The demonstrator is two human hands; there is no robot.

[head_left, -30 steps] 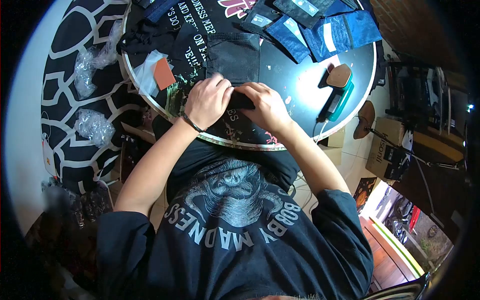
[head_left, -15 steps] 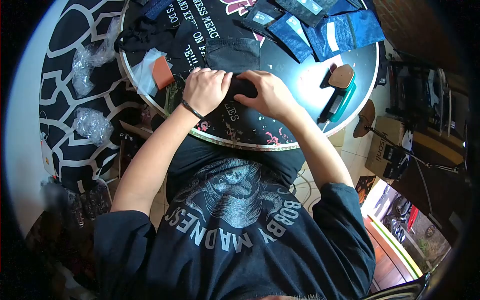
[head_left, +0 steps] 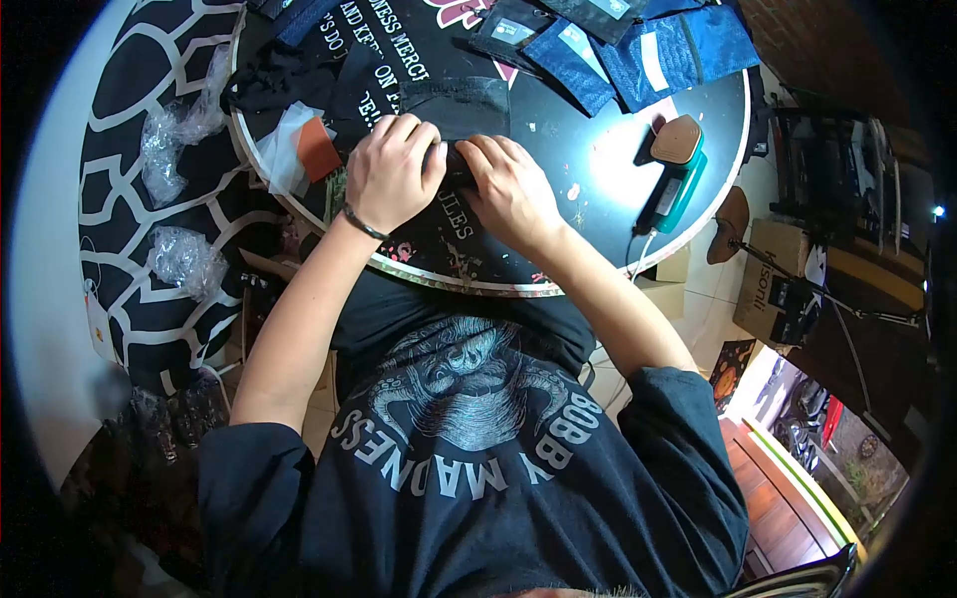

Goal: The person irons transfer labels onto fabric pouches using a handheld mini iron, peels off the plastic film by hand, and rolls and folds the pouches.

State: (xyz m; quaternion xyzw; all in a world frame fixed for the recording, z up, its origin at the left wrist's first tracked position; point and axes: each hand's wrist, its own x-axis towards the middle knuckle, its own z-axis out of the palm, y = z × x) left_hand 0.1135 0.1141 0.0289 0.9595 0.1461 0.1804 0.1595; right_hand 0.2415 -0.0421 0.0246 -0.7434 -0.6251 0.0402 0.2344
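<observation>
A piece of black fabric (head_left: 456, 105) lies on the round black table (head_left: 538, 249), its near edge between my two hands. My left hand (head_left: 394, 174) has its fingers curled over the left part of that near edge. On the right part, my right hand (head_left: 508, 189) is closed on the same edge, with fingers bent and thumb tucked toward the palm. The knuckles of both hands are a short gap apart. What lies beneath the fingertips is hidden.
A teal iron (head_left: 679, 184) with a brown plate rests at the table's right. Blue and black pouches (head_left: 648, 65) pile up at the far right. An orange piece (head_left: 318, 149) lies on translucent sheets (head_left: 282, 149) at the left. Crumpled plastic (head_left: 186, 261) sits on patterned cloth.
Both hands have stayed at the near edge of the black fabric; the right fingers, wider apart half a second ago, are drawn in closer. The view has shifted slightly.
</observation>
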